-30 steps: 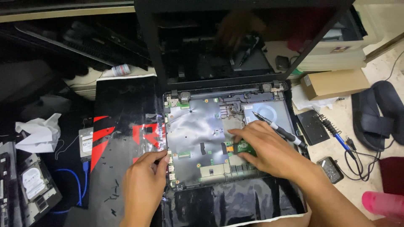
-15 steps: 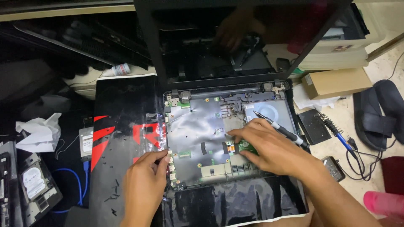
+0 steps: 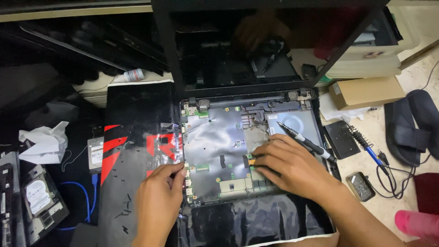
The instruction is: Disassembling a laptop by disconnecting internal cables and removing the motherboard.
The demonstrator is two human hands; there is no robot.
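The opened laptop base [image 3: 228, 151] lies dead centre, its lid upright at twelve o'clock. Your left hand [image 3: 157, 201] grips the base's left edge at seven o'clock, fingers curled on it. Your right hand [image 3: 288, 167] presses flat on the board at four o'clock (a screwdriver [image 3: 304, 142] tucked between thumb and palm). A soldering iron [image 3: 366, 146] rests at three o'clock.

The right hand [image 3: 292, 167] covers the board's [image 3: 215, 146] lower right — parts beneath unseen.
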